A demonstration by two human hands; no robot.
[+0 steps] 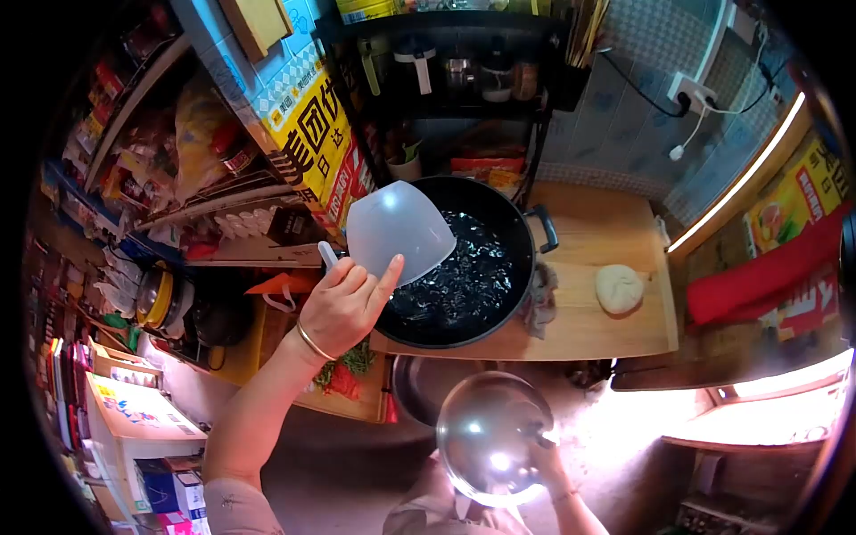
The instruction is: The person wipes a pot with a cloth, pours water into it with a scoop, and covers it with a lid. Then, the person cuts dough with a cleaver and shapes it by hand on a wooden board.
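My left hand (349, 308) is closed on the handle of a pale translucent scoop (397, 230), which is tipped over the left part of a large black pot (526, 294). Dark, rippling liquid (468, 276) fills the pot. Low in front of me, my right hand (546, 450) grips a shiny metal lid (486, 428) at its knob, the fingers partly hidden by glare. A ball of pale dough (619, 289) rests on the wooden surface to the right of the pot.
Behind the pot stands a black rack (464, 111) with jars. A grey cloth (540, 301) lies beside the pot. A dark pan (415, 388) sits below the wooden edge. Greens (358, 358) lie at the left, near packed shelves (169, 209). A socket (693, 93) with cables is at right.
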